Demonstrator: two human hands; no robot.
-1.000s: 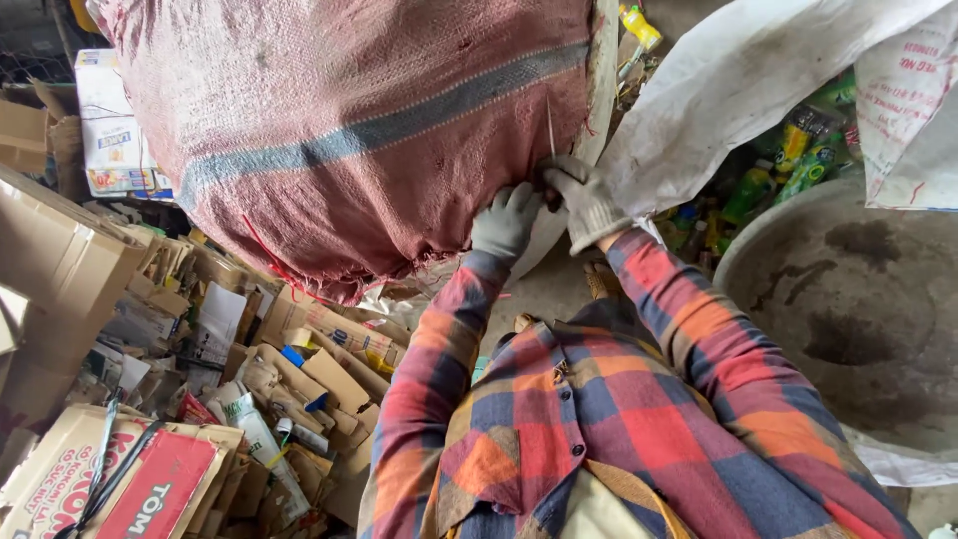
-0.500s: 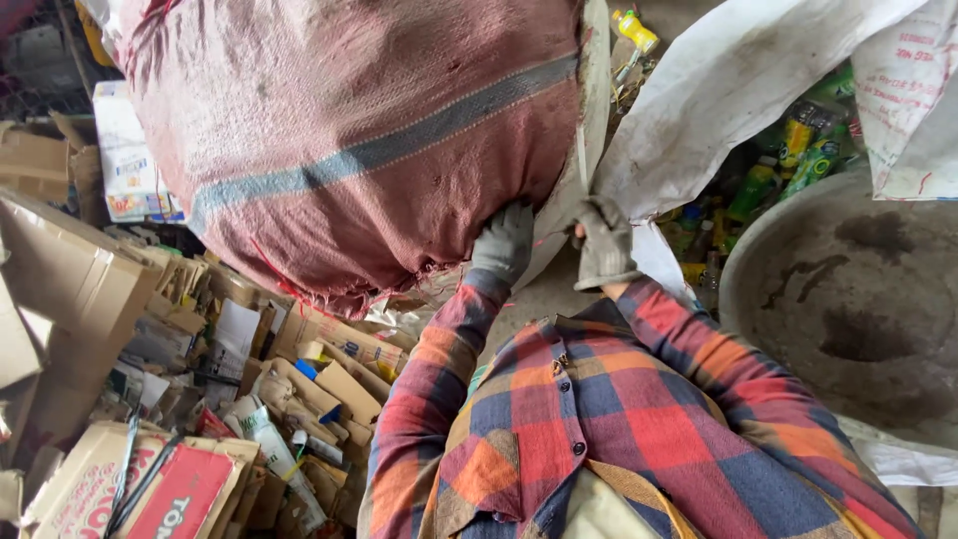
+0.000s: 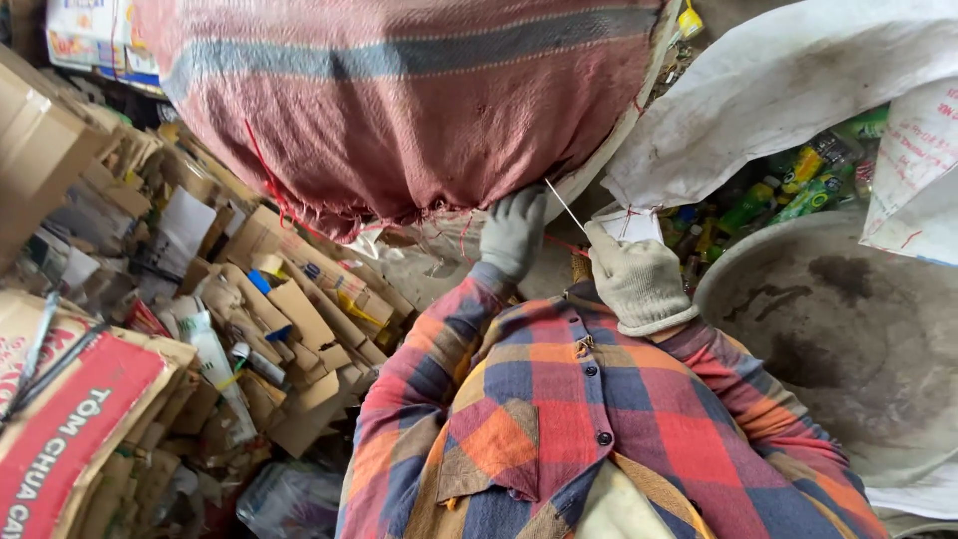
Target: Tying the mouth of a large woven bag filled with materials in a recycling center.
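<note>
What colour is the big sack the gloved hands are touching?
The big sack is faded reddish-pink with a grey stripe across it, seen in the head view.

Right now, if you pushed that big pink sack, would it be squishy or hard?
The big pink sack would probably give a little: its woven cloth sags and wrinkles. It bulges full, so it is likely heavy. The left hand touches its lower edge.

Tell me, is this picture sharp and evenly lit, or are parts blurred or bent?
Head view: soft, even daylight with no glare; the red woven sack and both gloved hands, left hand and right hand, look sharp; the plaid shirt close under the lens looms large, and the cardboard pile bends towards the edges.
</note>
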